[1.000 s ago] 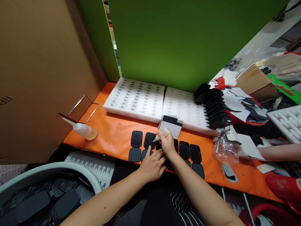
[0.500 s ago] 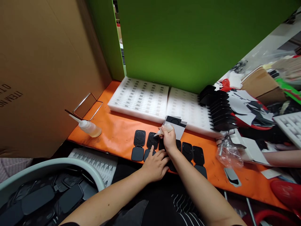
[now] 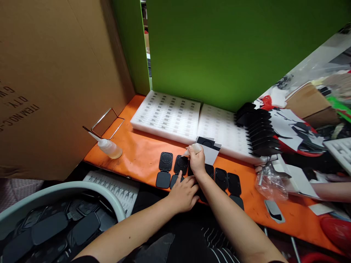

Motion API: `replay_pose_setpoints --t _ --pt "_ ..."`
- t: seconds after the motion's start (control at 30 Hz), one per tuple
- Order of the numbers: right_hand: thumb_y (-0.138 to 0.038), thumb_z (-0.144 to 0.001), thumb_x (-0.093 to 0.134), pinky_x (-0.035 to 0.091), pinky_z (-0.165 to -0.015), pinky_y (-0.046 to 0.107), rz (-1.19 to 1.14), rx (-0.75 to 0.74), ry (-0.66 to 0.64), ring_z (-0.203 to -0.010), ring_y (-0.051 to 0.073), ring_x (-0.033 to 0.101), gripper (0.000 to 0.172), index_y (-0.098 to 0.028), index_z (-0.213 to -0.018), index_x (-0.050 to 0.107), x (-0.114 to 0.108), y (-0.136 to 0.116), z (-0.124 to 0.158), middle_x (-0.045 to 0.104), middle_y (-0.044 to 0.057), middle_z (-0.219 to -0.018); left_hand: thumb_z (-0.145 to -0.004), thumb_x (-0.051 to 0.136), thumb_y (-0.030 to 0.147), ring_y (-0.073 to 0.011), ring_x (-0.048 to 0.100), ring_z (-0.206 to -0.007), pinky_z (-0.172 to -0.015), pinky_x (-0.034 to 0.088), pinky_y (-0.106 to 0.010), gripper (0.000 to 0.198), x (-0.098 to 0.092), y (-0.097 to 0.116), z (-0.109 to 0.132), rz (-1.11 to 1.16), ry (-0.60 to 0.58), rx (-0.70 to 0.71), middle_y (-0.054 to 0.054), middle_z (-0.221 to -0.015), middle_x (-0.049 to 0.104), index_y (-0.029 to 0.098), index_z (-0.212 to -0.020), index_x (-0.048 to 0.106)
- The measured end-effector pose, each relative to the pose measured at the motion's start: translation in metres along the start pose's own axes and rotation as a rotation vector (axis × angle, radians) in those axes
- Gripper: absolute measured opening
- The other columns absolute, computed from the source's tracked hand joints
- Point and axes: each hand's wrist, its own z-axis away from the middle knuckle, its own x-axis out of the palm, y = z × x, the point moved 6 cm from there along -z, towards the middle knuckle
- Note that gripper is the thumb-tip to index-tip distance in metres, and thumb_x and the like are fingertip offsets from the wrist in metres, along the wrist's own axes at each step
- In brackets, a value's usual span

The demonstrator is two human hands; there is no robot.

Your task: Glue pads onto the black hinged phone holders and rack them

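Note:
A small translucent squeeze bottle [image 3: 196, 148] is gripped in my right hand [image 3: 196, 160]. Its nozzle points left and down at the ridged upper half of a black hinged piece [image 3: 181, 163]. My left hand [image 3: 183, 193] lies with its fingers spread over the lower halves of the pieces, the index finger reaching toward that same piece. Several such black pieces lie opened out in a row; the leftmost one [image 3: 166, 160] is uncovered, and those in the middle are partly hidden by my hands. Behind my right hand lie grey and black flat sheets [image 3: 212, 155].
White foam trays [image 3: 167, 120] stand at the back against a green panel [image 3: 208, 51]. A second bottle [image 3: 110, 148] leans by a wire stand [image 3: 108, 124]. At lower left is a tub [image 3: 116, 204] of black parts. Another person's arm [image 3: 331, 191] shows at right.
The whole view has shifted slightly. My right hand still holds the bottle over the same black piece, its nozzle a little farther over the ridged face. My left hand stays in place.

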Motion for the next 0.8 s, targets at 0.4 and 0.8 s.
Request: replay_pose_setpoints --t 0.4,0.8 --pt "-0.048 -0.075 0.058 0.043 -0.047 0.023 -0.014 0.057 -0.181 -0.052 0.011 0.055 0.032 -0.019 -0.086 0.050 0.032 0.000 0.029 0.066 0.001 -0.075 -0.081 0.054 0.016 -0.0277 0.046 -0.120 -0.103 0.036 -0.049 0.030 -0.061 -0.052 0.049 -0.096 0.014 -0.260 -0.013 -0.128 0.050 0.018 -0.111 0.055" --pt "-0.045 -0.080 0.053 0.045 -0.068 0.030 0.311 -0.139 -0.205 -0.070 0.018 0.059 0.023 -0.022 -0.083 0.052 0.041 -0.009 0.026 0.063 0.000 -0.072 -0.081 0.058 0.018 -0.0264 0.039 -0.127 -0.099 0.042 -0.044 0.039 -0.050 -0.077 0.059 0.017 -0.026 -0.356 -0.008 -0.134 0.045 0.025 -0.119 0.051"
